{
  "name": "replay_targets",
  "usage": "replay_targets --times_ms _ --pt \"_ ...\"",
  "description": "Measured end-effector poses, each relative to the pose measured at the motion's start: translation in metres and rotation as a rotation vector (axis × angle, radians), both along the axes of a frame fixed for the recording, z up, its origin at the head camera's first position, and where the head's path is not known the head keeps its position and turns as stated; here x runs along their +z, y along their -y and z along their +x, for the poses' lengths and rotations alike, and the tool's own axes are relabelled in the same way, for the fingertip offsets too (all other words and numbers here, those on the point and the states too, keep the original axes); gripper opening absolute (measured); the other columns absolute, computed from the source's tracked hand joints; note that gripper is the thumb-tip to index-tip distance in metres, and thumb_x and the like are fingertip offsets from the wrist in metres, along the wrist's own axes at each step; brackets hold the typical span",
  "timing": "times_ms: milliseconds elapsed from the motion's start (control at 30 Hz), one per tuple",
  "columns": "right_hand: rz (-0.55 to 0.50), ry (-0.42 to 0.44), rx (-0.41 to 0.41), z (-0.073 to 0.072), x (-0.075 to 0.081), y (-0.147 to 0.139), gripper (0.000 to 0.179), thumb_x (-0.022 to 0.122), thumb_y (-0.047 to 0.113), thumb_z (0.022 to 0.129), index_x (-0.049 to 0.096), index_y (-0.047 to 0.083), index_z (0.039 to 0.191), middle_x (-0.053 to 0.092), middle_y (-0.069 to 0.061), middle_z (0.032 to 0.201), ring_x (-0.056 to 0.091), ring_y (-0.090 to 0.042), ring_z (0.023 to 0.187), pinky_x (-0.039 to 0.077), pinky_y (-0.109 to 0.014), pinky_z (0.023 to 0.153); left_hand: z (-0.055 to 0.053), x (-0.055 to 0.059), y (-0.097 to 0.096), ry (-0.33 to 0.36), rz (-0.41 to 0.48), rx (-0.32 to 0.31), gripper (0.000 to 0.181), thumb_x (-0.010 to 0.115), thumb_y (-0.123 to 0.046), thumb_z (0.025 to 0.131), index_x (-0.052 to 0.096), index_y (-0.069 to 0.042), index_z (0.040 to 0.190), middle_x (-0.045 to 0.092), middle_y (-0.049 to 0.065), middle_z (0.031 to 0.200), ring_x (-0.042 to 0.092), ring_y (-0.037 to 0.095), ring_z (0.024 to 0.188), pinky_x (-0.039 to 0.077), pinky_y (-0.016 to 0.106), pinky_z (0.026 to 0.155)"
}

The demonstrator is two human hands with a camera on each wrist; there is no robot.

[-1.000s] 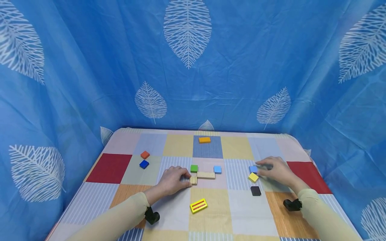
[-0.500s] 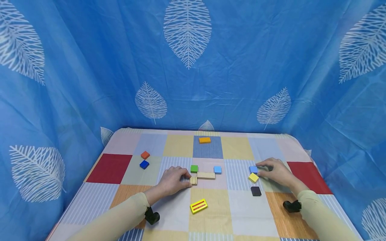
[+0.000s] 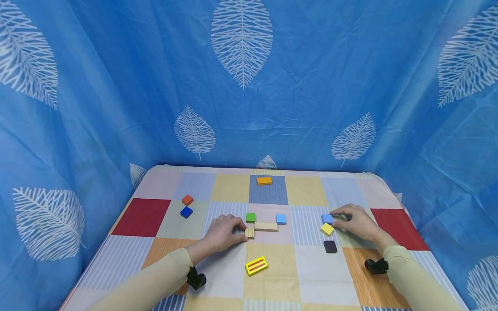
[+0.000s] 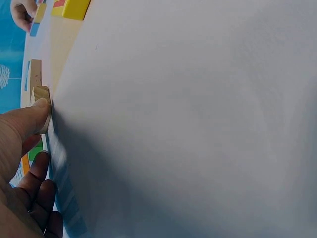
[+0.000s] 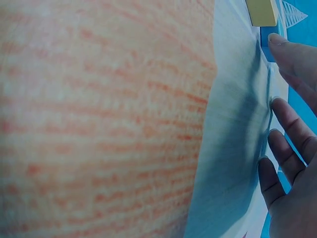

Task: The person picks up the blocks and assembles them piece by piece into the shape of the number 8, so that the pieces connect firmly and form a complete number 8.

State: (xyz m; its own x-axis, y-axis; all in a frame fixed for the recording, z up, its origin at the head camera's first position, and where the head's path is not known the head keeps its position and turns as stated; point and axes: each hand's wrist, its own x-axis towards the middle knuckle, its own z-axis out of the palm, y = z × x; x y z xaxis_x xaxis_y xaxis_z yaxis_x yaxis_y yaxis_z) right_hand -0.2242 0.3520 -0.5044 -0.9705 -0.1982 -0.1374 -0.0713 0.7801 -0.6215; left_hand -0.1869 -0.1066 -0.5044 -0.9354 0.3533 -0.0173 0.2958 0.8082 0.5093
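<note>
My left hand (image 3: 223, 233) pinches a small striped wooden block (image 3: 249, 233) from its left, thumb on the near side. In the left wrist view the thumb presses on this wooden block (image 4: 41, 94) while the other fingers bend below. A long wooden block (image 3: 266, 226) lies at its right, and a green block (image 3: 250, 217) just behind. My right hand (image 3: 358, 222) has thumb and index finger at a blue block (image 3: 327, 219). In the right wrist view the thumb lies on the blue block (image 5: 266, 49). A yellow block (image 3: 327, 229) sits against its near side.
Around the patchwork cloth (image 3: 272, 285) lie a light blue block (image 3: 281, 219), a black block (image 3: 330, 246), a yellow block with red stripes (image 3: 256, 266), an orange block (image 3: 264, 181), a red-orange block (image 3: 187, 200) and a dark blue block (image 3: 186, 212). A blue curtain (image 3: 288, 108) surrounds the table.
</note>
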Motion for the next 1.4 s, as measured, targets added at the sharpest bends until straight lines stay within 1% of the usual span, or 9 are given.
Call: replay_targets --times_ms 167,433,733,1100,1233,1400 --pt "0.007 -0.017 0.005 -0.0002 -0.0012 -0.0003 0.049 0.079 0.044 0.088 0.071 0.017 0.129 0.055 -0.014 0.133 0.040 -0.039 0.125 0.042 -0.064 0.095 0.0001 -0.0003 -0.0002 0.001 -0.003 0.002 0.024 0.082 -0.038 0.086 0.072 -0.023 0.102 0.062 -0.008 0.098 0.049 0.016 0.090 0.038 0.042 0.084" --pt "0.010 -0.015 0.008 0.0005 -0.0033 0.0001 0.048 0.078 0.044 0.089 0.072 0.019 0.129 0.055 -0.013 0.131 0.042 -0.037 0.124 0.043 -0.062 0.094 0.0002 -0.0003 -0.0004 0.000 -0.013 0.003 0.024 0.082 -0.039 0.086 0.073 -0.023 0.103 0.062 -0.008 0.099 0.049 0.016 0.091 0.039 0.041 0.084" --pt "0.014 -0.020 0.012 0.0011 -0.0036 0.0015 0.045 0.077 0.044 0.090 0.072 0.019 0.127 0.056 -0.013 0.132 0.041 -0.039 0.125 0.042 -0.065 0.094 0.0008 -0.0003 0.0000 -0.003 -0.008 0.004 0.024 0.082 -0.038 0.086 0.073 -0.023 0.103 0.062 -0.008 0.098 0.050 0.016 0.091 0.039 0.041 0.084" --pt "0.016 -0.027 0.008 0.0000 -0.0052 -0.0001 0.041 0.077 0.043 0.091 0.073 0.021 0.124 0.056 -0.011 0.130 0.041 -0.037 0.124 0.042 -0.063 0.094 -0.0002 -0.0002 -0.0001 0.005 0.000 0.006 0.023 0.082 -0.038 0.087 0.073 -0.024 0.102 0.062 -0.008 0.098 0.049 0.017 0.092 0.038 0.042 0.085" --pt "0.018 -0.042 0.020 -0.0001 -0.0062 -0.0001 0.041 0.076 0.044 0.091 0.073 0.020 0.125 0.056 -0.010 0.129 0.041 -0.036 0.123 0.042 -0.063 0.095 0.0002 0.0007 -0.0003 0.004 -0.002 0.006 0.023 0.082 -0.037 0.087 0.073 -0.023 0.103 0.062 -0.008 0.098 0.049 0.016 0.092 0.038 0.042 0.085" --pt "0.019 -0.068 0.022 -0.0004 -0.0061 0.0005 0.040 0.076 0.040 0.092 0.072 0.018 0.125 0.055 -0.013 0.131 0.041 -0.036 0.122 0.043 -0.061 0.094 0.0007 0.0010 0.0000 0.006 -0.001 0.007 0.022 0.082 -0.037 0.087 0.072 -0.024 0.103 0.062 -0.008 0.099 0.049 0.016 0.092 0.038 0.042 0.085"
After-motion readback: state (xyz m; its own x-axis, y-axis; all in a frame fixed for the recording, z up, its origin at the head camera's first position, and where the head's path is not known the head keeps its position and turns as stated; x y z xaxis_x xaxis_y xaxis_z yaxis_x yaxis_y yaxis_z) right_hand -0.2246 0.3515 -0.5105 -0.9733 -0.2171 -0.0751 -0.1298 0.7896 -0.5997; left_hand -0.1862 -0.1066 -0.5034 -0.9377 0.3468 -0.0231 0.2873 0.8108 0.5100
